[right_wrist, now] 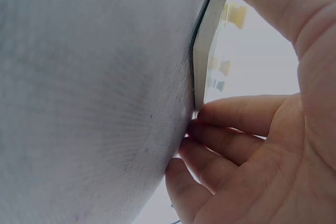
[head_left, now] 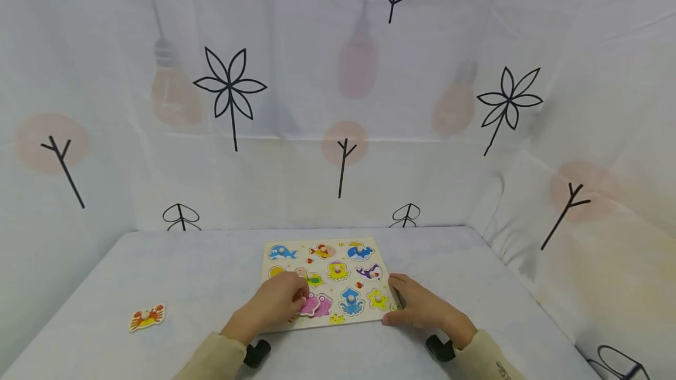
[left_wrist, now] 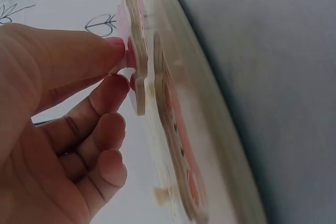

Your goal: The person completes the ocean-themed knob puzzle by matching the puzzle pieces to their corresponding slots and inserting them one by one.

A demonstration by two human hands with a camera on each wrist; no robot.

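Note:
My left hand point(head_left: 277, 301) pinches a pink puzzle piece point(left_wrist: 137, 59) by its knob, between thumb and index finger, while the other fingers curl loosely. The piece is tilted just above a wooden peg puzzle board point(head_left: 364, 318) with sea animals, beside a matching pink picture point(head_left: 324, 305). In the left wrist view a reddish recess point(left_wrist: 181, 140) shows in the board. My right hand point(head_left: 419, 304) holds the board's near right corner, thumb at the front edge and fingers along the right edge. A crab puzzle piece point(head_left: 147, 317) lies on the table, left of the board.
Knobbed pieces sit in the board, among them a blue squid point(head_left: 351, 301), a yellow star point(head_left: 377, 299) and an octopus point(head_left: 338, 270). The pale tabletop point(head_left: 211, 268) ends at a printed cloth backdrop point(head_left: 296, 186). Dark wrist devices point(head_left: 257, 354) show near the sleeves.

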